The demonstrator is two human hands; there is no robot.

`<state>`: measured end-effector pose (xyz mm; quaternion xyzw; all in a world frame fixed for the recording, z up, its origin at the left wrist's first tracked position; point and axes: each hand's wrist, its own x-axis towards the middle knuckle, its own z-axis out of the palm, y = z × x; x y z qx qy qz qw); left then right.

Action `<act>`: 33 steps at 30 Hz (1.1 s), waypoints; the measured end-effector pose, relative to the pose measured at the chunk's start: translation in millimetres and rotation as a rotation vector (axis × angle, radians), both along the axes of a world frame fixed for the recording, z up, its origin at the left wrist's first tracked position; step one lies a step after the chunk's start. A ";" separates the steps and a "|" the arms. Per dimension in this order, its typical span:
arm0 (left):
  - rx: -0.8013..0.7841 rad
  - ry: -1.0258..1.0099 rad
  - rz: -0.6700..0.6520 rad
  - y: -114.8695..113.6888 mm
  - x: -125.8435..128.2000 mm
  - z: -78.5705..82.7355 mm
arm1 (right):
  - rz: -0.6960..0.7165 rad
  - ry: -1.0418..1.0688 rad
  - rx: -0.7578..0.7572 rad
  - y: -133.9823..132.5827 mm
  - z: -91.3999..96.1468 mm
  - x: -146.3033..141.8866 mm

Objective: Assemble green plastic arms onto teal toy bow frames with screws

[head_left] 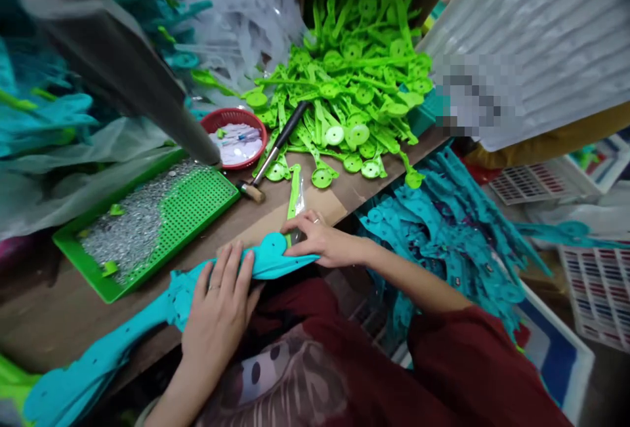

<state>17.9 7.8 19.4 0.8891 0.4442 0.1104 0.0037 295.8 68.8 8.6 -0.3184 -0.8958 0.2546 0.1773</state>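
Observation:
A long turquoise plastic part (123,332) with round ends and small holes lies slantwise along the near edge of the workbench. My left hand (216,302) rests across its middle, fingers over the top and thumb on the near side, gripping it. At its right end, my right hand (319,242) holds the narrow tip, with the thumb on the turquoise plastic and the index finger bent above it. Just beyond those fingers lies a slim light-green plastic strip (294,194) with a shiny, clear-looking piece beside it. The fingers hide its lower end.
A hammer (275,151) lies beside a heap of green plastic parts (344,99). Left of it stand a red basket (231,115) and a green tray (207,194) of small metal pieces. A grey post (132,60) rises at left. Turquoise parts (443,230) are piled at right.

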 end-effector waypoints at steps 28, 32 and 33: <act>-0.235 -0.159 -0.027 34.8 17.0 5.9 | -1.213 0.334 0.183 -97.7 -27.0 -103.4; -0.312 -0.331 -0.061 40.0 10.7 13.9 | -1.222 0.381 0.118 -89.9 -29.5 -110.1; -0.305 -0.358 -0.064 40.7 9.8 14.4 | -1.198 0.383 0.118 -88.6 -30.0 -109.7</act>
